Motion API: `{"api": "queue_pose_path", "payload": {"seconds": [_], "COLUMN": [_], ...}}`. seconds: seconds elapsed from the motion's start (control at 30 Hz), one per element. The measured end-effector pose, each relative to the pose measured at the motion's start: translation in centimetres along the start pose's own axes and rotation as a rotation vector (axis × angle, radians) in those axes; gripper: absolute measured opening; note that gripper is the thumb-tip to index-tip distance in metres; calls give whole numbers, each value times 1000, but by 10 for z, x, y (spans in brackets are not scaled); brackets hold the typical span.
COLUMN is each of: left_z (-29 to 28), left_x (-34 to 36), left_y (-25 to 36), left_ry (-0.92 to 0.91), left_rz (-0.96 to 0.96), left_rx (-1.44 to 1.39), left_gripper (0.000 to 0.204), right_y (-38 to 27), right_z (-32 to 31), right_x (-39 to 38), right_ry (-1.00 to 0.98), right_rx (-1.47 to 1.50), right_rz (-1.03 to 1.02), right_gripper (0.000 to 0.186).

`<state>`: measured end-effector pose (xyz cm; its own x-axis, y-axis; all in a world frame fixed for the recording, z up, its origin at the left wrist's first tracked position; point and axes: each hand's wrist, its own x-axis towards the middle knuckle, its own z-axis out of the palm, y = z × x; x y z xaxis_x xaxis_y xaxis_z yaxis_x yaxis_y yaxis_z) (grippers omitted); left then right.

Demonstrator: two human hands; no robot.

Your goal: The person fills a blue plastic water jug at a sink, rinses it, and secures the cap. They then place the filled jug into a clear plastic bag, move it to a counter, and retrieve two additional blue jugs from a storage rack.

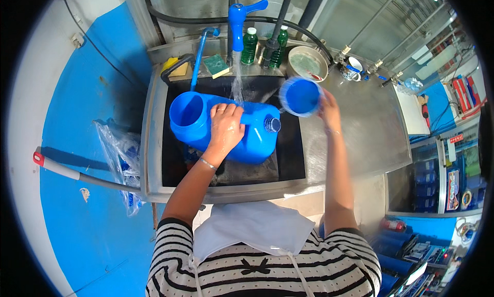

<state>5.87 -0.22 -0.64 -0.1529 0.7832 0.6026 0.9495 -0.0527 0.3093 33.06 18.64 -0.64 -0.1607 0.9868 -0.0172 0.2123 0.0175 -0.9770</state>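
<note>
My left hand (225, 128) is closed around the handle of a blue plastic jug (260, 142) lying in the sink (290, 163). The jug has a wide uncovered mouth at its left and a small ridged blue cap (272, 124) at its right. Water pours from a blue tap (237, 27) down behind the handle. To the right of the jug, my right hand (329, 111) grips the rim of a round blue lid (301, 96), raised over the sink's right edge. The lid is blurred by motion and its hollow side shows.
Behind the sink stand two green bottles (249, 46), a sponge (216, 66), a yellow cloth (175, 66) and a metal bowl (307, 63) of liquid. A patterned mug (351, 69) sits on the steel counter (360, 127). A grey-handled tool (77, 173) leans at left near a plastic bag (121, 158).
</note>
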Motion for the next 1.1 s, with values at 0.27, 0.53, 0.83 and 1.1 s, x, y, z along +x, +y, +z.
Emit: {"api": "queue_pose_path", "payload": {"seconds": [0.27,0.53,0.83,1.1], "left_z": [0,-74,67,143], "left_x": [18,-66,-120,-157], "left_y": [-24,-136,-188,-163], "left_ry": [280,583,213,468], "left_rz": [-193,-840,-1171,-1613], "left_rx": [-59,-1740,-1505,-1573], "left_gripper": [17,29,43,48], "right_y": [192,161,128,63], "right_z": [-151,-80,-8,12], "right_x": [12,-48,-23,-28], "right_ry": [503,-119,-433,-269], "right_rx": [251,4,771,354], "right_rz": [162,51,360,300], "right_gripper": [34,35,60,83]}}
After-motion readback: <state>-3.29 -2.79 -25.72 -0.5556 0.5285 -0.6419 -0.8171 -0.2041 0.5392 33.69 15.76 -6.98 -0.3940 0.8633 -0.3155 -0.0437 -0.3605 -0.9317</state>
